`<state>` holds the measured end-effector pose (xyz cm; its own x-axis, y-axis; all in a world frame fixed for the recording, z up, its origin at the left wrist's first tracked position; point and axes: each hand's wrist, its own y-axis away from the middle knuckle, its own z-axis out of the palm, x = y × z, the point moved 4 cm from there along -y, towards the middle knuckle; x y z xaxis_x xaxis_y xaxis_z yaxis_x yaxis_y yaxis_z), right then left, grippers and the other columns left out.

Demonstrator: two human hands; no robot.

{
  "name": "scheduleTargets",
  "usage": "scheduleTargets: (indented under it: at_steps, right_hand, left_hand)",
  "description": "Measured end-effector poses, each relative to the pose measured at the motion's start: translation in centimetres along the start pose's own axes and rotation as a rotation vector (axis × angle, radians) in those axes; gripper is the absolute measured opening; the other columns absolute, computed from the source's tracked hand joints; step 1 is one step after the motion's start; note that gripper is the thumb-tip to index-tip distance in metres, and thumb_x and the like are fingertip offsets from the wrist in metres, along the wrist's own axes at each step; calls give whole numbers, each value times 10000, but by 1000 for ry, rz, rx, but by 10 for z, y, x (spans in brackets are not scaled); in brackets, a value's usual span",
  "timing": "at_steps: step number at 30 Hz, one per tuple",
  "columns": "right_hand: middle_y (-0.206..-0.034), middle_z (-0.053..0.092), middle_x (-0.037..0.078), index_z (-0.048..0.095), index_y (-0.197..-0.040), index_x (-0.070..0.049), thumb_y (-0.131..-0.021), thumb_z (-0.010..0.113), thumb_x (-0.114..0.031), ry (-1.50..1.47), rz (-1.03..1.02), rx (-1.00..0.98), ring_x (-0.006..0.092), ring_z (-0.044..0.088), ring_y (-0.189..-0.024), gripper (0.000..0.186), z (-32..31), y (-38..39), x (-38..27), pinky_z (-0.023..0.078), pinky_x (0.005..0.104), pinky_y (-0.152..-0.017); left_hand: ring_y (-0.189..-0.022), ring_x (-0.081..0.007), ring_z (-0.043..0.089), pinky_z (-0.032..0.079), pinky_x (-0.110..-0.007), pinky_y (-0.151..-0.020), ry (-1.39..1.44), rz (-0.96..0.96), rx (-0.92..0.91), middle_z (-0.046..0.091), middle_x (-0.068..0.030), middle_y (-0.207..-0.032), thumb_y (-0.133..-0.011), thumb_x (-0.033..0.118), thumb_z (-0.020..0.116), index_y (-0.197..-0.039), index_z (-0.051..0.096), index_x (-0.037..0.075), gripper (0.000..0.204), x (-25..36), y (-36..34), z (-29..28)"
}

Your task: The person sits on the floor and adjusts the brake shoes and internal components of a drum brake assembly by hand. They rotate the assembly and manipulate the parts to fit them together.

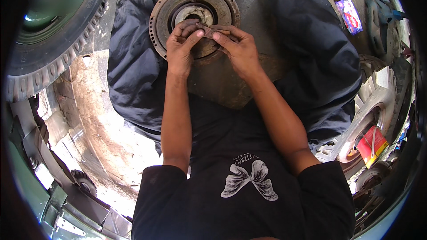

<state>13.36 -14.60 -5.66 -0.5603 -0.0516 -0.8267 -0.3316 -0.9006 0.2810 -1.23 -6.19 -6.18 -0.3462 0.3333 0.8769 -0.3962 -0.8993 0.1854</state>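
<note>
Both of my hands meet over a round metal disc (233, 6) with small holes along its rim, which lies between my legs. Pale grease (205, 14) coats part of its hub around a dark central opening. My left hand (181, 49) pinches one end of a small, dirty brown piece (207, 31) between thumb and fingers. At the piece's other end, my right hand (241, 50) grips it the same way. Its exact kind is hard to make out, since the fingertips cover much of it. The hands and forearms hide the disc's near part.
A large tyre on a green wheel (40, 69) stands at the far left. On the right lie a purple packet (349, 16) and another treaded tyre (378, 93), with a red and yellow packet (371, 146) by it. My black-clothed legs (311, 49) flank the disc.
</note>
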Motion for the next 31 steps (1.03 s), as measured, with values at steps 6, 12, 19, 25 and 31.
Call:
scheduleTargets:
  at_steps: [6, 12, 19, 25, 31]
  right_hand:
    - [-1127, 756, 100, 682, -1259, 21, -1014, 715, -54, -91, 87, 40, 162, 731, -1011, 258, -4, -1, 6, 604, 307, -901]
    - [-1097, 759, 95, 684, -1217, 13, -994, 742, -51, -46, -7, 23, 156, 730, -1007, 239, -4, -1, 0, 606, 314, -878]
    - [-1091, 752, 118, 687, -1081, 31, -913, 802, 46, 352, -333, 83, 162, 718, -1062, 205, 3, 8, -15, 605, 317, -889]
    - [-1073, 757, 159, 687, -944, 17, -838, 797, 107, 423, -710, 34, 201, 743, -1026, 178, 4, 14, -26, 602, 314, -843]
    - [-1017, 789, 145, 761, -977, -13, -807, 835, 50, 454, -676, 0, 219, 772, -905, 196, 8, 17, -27, 610, 304, -782]
  left_hand:
    - [-1070, -175, 701, 601, -350, -924, 87, -92, -21, 738, -71, -1148, -961, 21, 742, -1272, 691, -5, 317, 0, 4, -4]
    - [-1025, -192, 728, 598, -316, -916, 84, 8, -11, 759, -120, -1137, -926, -69, 751, -1201, 717, -41, 278, 3, 2, -1]
    - [-1065, -205, 711, 579, -320, -918, -319, 378, -84, 725, -130, -1179, -876, -97, 795, -1109, 747, -50, 243, 21, 11, 9]
    - [-1014, -236, 735, 582, -339, -876, -684, 682, 15, 758, -149, -1080, -786, -101, 845, -976, 785, -32, 210, 47, 31, 30]
    - [-996, -272, 748, 577, -351, -905, -767, 775, 117, 778, -141, -1086, -756, -65, 878, -981, 805, -11, 243, 48, 40, 25]
